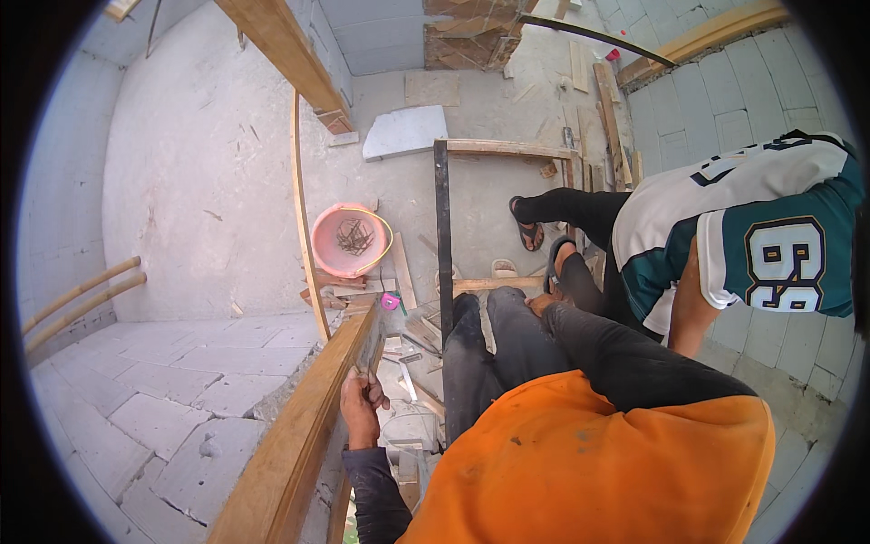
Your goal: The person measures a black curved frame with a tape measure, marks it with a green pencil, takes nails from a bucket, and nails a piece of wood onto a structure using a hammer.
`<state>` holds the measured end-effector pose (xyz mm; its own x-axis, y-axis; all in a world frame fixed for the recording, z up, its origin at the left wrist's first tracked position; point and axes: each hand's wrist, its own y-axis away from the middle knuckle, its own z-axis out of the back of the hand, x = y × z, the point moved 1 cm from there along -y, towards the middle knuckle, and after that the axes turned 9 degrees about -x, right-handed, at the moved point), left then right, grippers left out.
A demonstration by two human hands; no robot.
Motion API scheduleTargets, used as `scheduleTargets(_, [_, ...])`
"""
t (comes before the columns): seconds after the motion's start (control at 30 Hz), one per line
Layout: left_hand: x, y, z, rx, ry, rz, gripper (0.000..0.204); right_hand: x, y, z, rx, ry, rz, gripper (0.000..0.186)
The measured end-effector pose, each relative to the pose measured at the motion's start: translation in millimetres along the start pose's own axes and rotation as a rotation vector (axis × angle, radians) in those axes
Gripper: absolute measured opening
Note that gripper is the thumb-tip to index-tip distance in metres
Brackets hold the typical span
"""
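Observation:
My left hand (362,405) is closed against the side of a long wooden beam (299,422). Its fingertips are pressed together at the beam's edge, and whatever they pinch is too small to make out. My right hand (544,301) rests at my bent knee, partly covered by the dark sleeve. Its fingers seem to lie loosely over the trouser cloth, with nothing seen in them. Beyond the beam's far end stands a pink bucket (328,265) with a yellow handle, holding several thin brown pieces. A pink tape measure (390,301) lies near the bucket.
A person in a green and white jersey (725,227) bends at the right. A dark upright bar (442,227) and a thin wooden strip (304,218) rise ahead. Wood offcuts and tools (412,363) litter the floor. A pale block (405,131) lies farther off; block walls (172,399) stand around.

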<state>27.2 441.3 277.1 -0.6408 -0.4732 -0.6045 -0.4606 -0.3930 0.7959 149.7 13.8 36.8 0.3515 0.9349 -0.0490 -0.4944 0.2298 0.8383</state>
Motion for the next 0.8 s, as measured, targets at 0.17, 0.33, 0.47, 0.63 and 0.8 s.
scheduleTargets(0.17, [-8, -6, -4, 0.063, 0.135, -0.056, 0.022, 22, 20, 18, -0.092, 0.054, 0.058, 0.08])
scheduleTargets(0.33, [-18, -10, 1, 0.106, 0.23, -0.163, 0.018, 44, 42, 34, -0.107, -0.027, 0.135, 0.065])
scheduleTargets(0.47, [-28, -15, 8, -0.033, 0.115, -0.193, 0.017, 50, 48, 42, -0.128, 0.086, 0.263, 0.057])
scheduleTargets(0.63, [-28, -20, 13, 0.078, 0.033, -0.199, 0.018, 50, 36, 60, 0.063, 0.219, 0.333, 0.057])
scheduleTargets(0.8, [-20, -19, 12, 0.332, 0.025, -0.155, 0.018, 79, 52, 85, -0.127, 0.231, 0.441, 0.065])
